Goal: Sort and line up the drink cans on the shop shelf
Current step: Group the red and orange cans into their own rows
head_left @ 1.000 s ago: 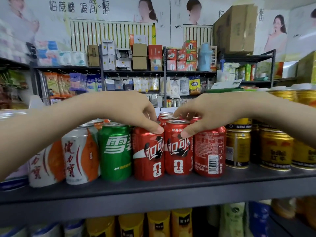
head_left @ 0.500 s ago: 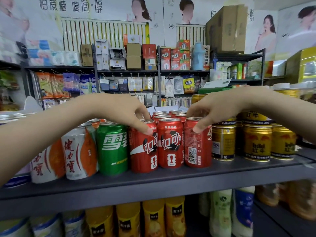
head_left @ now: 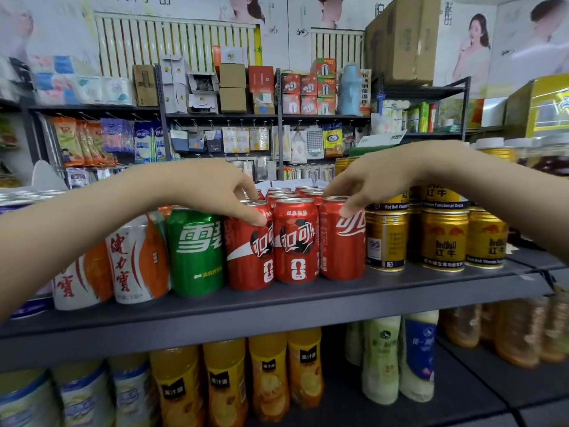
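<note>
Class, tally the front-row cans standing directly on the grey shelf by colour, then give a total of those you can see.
White-and-orange cans: 2
Green cans: 1
Red cans: 3
Gold cans: 3
Total: 9 in view; the arms may hide more at either end.

— What sort of place is this?
— A small shop. Dark metal shelving [head_left: 277, 306] carries rows of drink cans facing outward: red cola cans [head_left: 295, 241], a green can [head_left: 195, 251], white-and-orange cans [head_left: 138, 260], gold energy-drink cans [head_left: 445, 238].
— And lower down?
— More stock: juice bottles [head_left: 224, 380] packed side by side (orange, all one label). Behind, another rack [head_left: 221, 116] has hanging packets [head_left: 237, 140] on hooks and boxed goods [head_left: 291, 84] on top, a cardboard carton [head_left: 403, 38] above, and advertising posters [head_left: 471, 47] covering the wall.
</note>
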`<action>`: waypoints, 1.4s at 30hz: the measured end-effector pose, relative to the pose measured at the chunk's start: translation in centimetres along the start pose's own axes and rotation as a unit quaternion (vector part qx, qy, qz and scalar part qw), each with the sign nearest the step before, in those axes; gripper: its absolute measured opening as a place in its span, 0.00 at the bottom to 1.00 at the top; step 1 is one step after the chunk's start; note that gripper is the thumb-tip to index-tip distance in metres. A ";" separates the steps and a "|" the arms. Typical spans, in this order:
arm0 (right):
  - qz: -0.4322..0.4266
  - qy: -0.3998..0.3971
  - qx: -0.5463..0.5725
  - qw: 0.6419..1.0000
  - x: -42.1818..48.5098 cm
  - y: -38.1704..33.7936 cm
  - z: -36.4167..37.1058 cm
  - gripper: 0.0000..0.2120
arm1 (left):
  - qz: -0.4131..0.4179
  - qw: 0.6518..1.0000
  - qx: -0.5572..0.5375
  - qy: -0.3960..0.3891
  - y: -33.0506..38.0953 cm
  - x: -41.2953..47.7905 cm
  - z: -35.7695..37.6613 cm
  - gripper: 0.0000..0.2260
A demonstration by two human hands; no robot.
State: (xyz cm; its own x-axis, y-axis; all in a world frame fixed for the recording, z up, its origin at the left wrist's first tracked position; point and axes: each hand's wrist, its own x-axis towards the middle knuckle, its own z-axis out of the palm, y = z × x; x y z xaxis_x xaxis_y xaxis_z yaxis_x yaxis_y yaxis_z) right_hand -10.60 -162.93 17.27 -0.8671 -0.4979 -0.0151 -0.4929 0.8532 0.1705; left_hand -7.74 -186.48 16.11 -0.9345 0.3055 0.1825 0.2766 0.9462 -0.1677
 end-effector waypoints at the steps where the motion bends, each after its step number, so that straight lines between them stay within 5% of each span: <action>1: 0.008 0.007 -0.031 0.999 0.2 -0.1 0.0 0.28 | -0.001 1.000 0.003 0.001 0.0 0.0 0.0 0.30; 10: 0.040 0.069 -0.088 0.993 0.8 -0.5 1.2 0.33 | -0.005 0.999 -0.032 0.018 0.3 -0.4 0.4 0.30; 15: -0.042 0.114 0.055 0.991 0.2 -2.2 2.3 0.35 | -0.012 0.998 -0.041 0.036 0.5 -0.9 0.6 0.28; 27: 0.015 0.321 0.037 0.946 1.8 -5.4 7.6 0.29 | -0.074 0.971 -0.008 0.229 2.2 -1.4 5.1 0.22; 39: -0.041 0.321 0.093 0.941 -0.3 -3.8 7.0 0.35 | -0.049 0.983 -0.046 0.168 0.6 -3.1 3.7 0.27; 42: -0.028 0.322 0.101 0.941 -0.8 -3.3 7.4 0.37 | -0.076 0.973 -0.031 0.218 0.2 -4.4 4.1 0.27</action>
State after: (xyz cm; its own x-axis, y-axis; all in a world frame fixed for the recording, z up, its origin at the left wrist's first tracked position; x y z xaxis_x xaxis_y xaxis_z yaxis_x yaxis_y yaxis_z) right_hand -8.85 -164.19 9.48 -0.6476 -0.4787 0.5929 -0.5973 0.8020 -0.0049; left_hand -4.46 -188.09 11.30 -0.7859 0.1649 0.5960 0.1685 0.9844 -0.0501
